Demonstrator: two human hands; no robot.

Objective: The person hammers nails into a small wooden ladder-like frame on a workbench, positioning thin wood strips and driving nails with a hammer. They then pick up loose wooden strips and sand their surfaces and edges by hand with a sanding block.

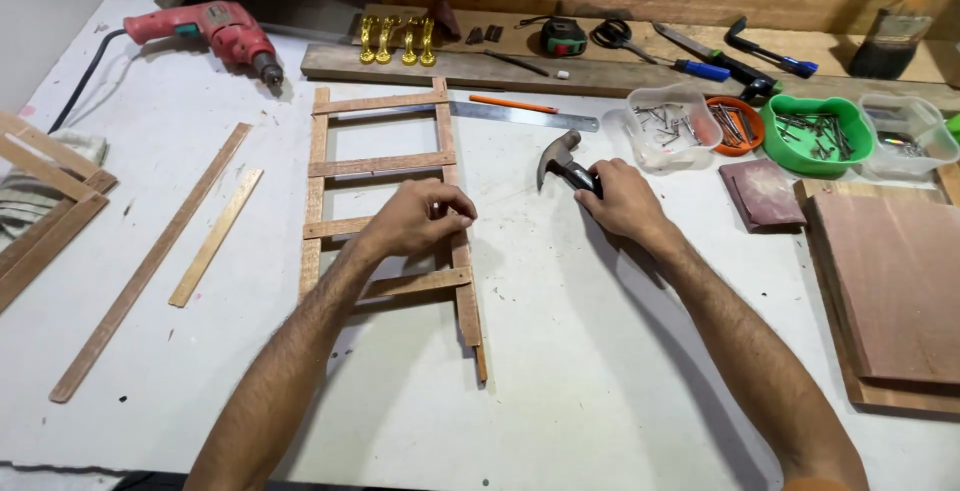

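A small ladder-like wooden frame (380,164) lies flat on the white table (580,371), two long rails joined by several cross slats. My left hand (415,218) rests on its right rail near a middle slat, fingers pinched together on something too small to make out. My right hand (625,201) grips the dark handle of a claw hammer (558,159), whose metal head points up and left, just right of the frame.
Loose wooden strips (215,236) lie left of the frame. A red power drill (220,33) sits at the back left. Tubs of nails (668,126) and a green bowl (815,134) stand at the right, above a wooden board (890,291). A metal ruler (520,116) lies behind the frame.
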